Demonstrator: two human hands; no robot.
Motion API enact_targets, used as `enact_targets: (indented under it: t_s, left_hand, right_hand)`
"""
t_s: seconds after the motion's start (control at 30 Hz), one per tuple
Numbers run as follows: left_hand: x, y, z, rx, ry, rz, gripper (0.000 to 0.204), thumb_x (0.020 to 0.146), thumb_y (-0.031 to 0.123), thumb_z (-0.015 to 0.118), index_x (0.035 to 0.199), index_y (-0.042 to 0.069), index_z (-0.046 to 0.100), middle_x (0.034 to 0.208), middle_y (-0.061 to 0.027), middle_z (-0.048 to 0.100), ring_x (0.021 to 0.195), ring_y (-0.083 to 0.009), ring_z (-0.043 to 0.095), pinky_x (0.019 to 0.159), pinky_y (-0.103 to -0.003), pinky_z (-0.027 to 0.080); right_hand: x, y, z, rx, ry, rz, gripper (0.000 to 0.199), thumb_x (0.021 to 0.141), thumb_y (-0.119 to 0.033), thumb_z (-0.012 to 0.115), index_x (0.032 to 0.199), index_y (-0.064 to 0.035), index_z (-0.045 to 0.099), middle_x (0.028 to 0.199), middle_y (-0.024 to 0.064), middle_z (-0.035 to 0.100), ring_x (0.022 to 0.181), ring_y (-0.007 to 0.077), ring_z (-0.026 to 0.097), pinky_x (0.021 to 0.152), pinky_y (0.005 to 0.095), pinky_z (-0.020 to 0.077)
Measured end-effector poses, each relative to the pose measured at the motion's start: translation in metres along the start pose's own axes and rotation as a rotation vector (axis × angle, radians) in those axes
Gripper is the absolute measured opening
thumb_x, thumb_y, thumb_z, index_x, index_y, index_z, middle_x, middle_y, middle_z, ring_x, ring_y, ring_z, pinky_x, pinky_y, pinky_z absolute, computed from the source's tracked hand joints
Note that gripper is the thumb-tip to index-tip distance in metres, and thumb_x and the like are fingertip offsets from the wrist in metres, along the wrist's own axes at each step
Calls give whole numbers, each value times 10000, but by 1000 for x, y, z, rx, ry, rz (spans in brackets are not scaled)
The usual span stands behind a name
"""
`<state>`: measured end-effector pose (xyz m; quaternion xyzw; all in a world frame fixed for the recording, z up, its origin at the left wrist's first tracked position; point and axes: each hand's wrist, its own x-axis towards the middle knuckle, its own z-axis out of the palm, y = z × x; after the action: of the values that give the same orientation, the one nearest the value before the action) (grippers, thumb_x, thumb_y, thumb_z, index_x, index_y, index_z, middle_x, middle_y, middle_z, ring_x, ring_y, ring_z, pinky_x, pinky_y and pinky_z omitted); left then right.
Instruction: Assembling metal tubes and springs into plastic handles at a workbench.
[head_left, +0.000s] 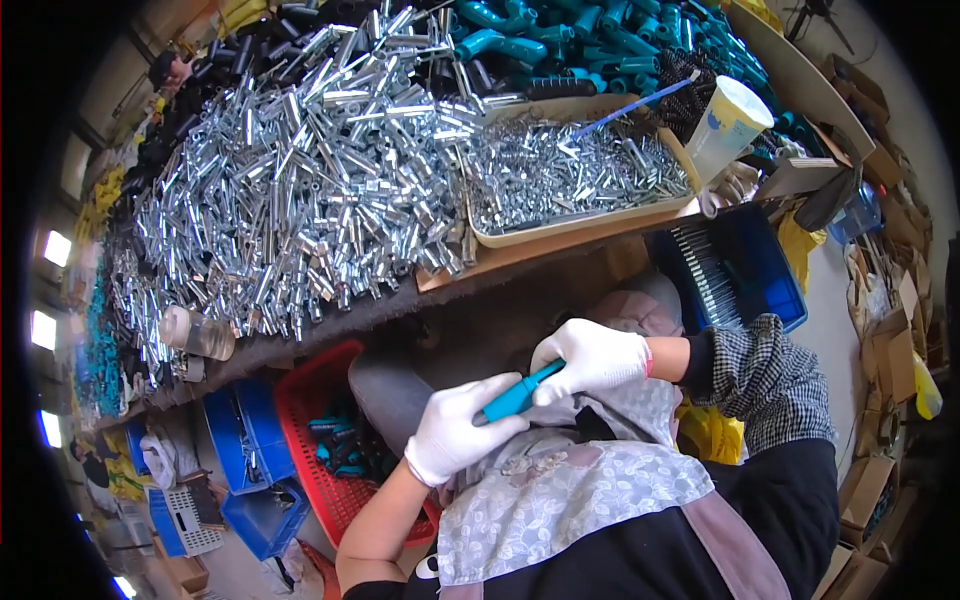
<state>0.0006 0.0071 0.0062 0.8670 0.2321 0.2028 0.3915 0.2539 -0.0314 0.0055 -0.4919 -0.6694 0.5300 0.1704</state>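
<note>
Two white-gloved hands, left hand (455,428) and right hand (590,360), grip one blue plastic handle (515,397) at mid-frame; I judge most work remains, with the shiny metal tube pile (300,190) at upper left still huge.

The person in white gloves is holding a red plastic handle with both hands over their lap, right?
Not quite. The plastic handle is teal-blue, not red, as the head view shows. Both white-gloved hands, left hand and right hand, do hold it over the lap.
</note>
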Motion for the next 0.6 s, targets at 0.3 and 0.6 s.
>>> enact_targets:
  t_s: [0.3,0.6]
  left_hand:
    - [12,-4,10,-628,-50,-355,617,879,351,724,1339,-11,531,975,-89,659,818,-168,640,725,-298,516]
    - [35,2,36,-1387,52,-525,498,955,238,637,1362,26,444,1017,-65,604,762,-125,595,622,-247,504]
  right_hand:
    - [-5,-25,-104,-535,504,-249,196,867,-260,673,933,-85,732,922,145,702,874,324,683,780,413,545]
    - [-14,37,-193,-942,759,483,398,889,-265,638,1208,-27,638,1065,234,709,998,393,687,875,477,538]
